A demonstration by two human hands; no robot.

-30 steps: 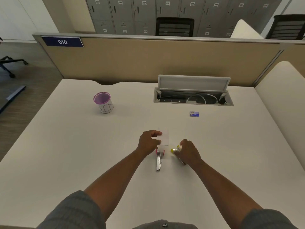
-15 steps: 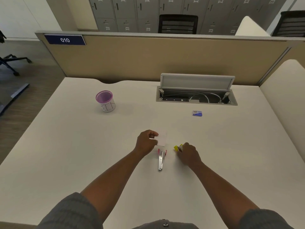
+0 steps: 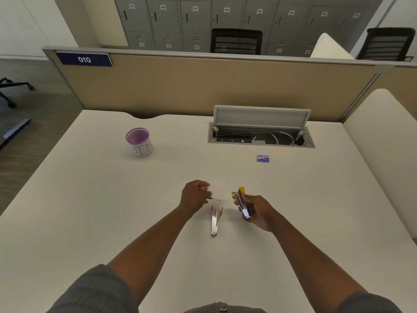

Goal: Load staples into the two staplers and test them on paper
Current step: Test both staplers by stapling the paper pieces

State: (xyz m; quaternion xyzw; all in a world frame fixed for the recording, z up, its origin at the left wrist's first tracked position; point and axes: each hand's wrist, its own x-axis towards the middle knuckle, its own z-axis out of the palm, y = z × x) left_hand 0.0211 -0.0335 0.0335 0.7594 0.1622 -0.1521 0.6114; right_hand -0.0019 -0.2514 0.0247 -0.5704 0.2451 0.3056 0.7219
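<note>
Your left hand (image 3: 194,195) pinches a small white paper (image 3: 218,190) between its curled fingers, just past the red stapler (image 3: 216,220). The paper's near edge is right by the red stapler's far end. The red stapler lies flat on the desk (image 3: 90,199), open, with its metal rail pointing back at you.

Your right hand (image 3: 257,211) is just to the right of the red stapler. Its fingers are curled round the yellow stapler (image 3: 241,201) and hold it up off the desk. The yellow end points away from you and the shiny metal end points at you. It looks partly open, but it is hard to tell for sure.

A little blue staple box (image 3: 262,158) sits on the desk farther back and to the right of the red stapler, well apart from it. A purple cup (image 3: 140,142) stands far back and to the left. An open cable box (image 3: 261,137) is set in the desk behind the staple box.
</note>
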